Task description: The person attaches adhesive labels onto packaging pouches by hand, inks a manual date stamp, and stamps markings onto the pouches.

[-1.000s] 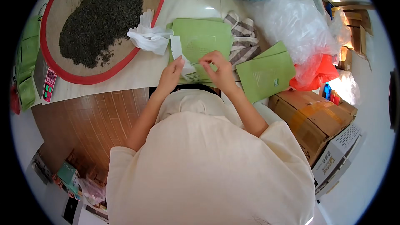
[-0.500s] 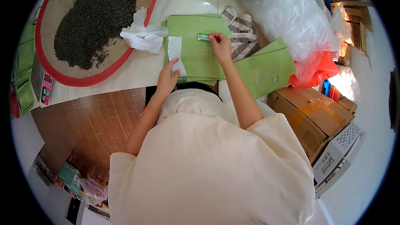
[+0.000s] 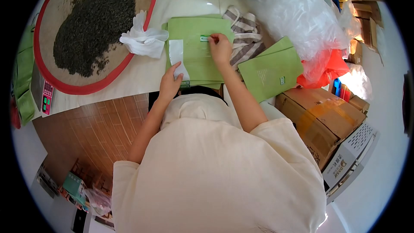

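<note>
A stack of flat green bags (image 3: 196, 25) lies on the table in front of me. My right hand (image 3: 221, 49) is closed in a pinch at the right end of a small green-and-white label (image 3: 204, 38), which lies against the top bag's upper part. My left hand (image 3: 170, 81) is closed on the lower end of a white paper strip (image 3: 176, 51), with the thumb on its edge. That strip runs up along the stack's left side, slightly curled. More green bags (image 3: 269, 71) lie to the right, with a similar label on the upper one.
Dark loose tea leaves (image 3: 92, 26) fill a red-rimmed round tray (image 3: 77, 88) at left, with white gloves (image 3: 145, 41) over its rim. A striped cloth (image 3: 246, 34), clear plastic bags (image 3: 297, 13) and a cardboard box (image 3: 317, 118) are at right. A scale (image 3: 46, 97) stands at far left.
The whole view has shifted slightly left. Both hands keep nearly the same places on the bags, the right still at the label and the left on the strip.
</note>
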Available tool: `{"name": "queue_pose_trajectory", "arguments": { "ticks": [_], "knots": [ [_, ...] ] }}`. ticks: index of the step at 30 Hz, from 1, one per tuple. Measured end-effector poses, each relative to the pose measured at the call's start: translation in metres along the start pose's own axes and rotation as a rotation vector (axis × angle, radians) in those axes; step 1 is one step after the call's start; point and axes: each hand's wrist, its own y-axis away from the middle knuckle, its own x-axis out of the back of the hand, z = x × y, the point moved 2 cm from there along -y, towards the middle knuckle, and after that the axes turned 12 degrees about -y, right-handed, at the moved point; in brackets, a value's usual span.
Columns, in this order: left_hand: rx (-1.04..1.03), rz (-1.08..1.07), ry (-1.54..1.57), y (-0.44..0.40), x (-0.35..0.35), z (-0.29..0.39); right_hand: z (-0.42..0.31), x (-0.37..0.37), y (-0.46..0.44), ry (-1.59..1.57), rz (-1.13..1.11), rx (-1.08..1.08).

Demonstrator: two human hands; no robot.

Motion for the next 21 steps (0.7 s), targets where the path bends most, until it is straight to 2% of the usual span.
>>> {"name": "queue_pose_trajectory", "arguments": {
  "ticks": [1,3,6,9,15,16,18,21],
  "knots": [
    [-0.023,0.016,-0.025,0.000,-0.001,-0.002,-0.005,-0.002,0.003,0.000,0.003,0.001],
    [-0.051,0.033,-0.050,0.000,-0.003,-0.004,-0.016,-0.006,0.008,0.215,0.030,0.092],
    [-0.091,0.037,-0.046,0.001,-0.004,-0.002,-0.025,-0.007,0.013,0.254,0.165,0.114],
    [-0.073,0.001,-0.061,0.001,-0.003,-0.002,-0.021,-0.004,0.012,0.326,0.140,0.142],
    [-0.147,0.042,-0.074,0.000,-0.004,-0.003,0.002,0.013,-0.004,0.102,0.153,0.134],
    [-0.126,0.026,-0.071,0.000,-0.003,-0.002,-0.005,0.015,-0.004,0.104,0.159,0.135],
    [-0.112,0.010,-0.066,0.000,-0.004,-0.001,-0.015,0.013,-0.002,0.223,0.034,0.060],
    [-0.124,0.011,-0.077,-0.001,-0.005,-0.004,-0.005,0.012,-0.004,0.174,0.057,0.113]
  ]
}}
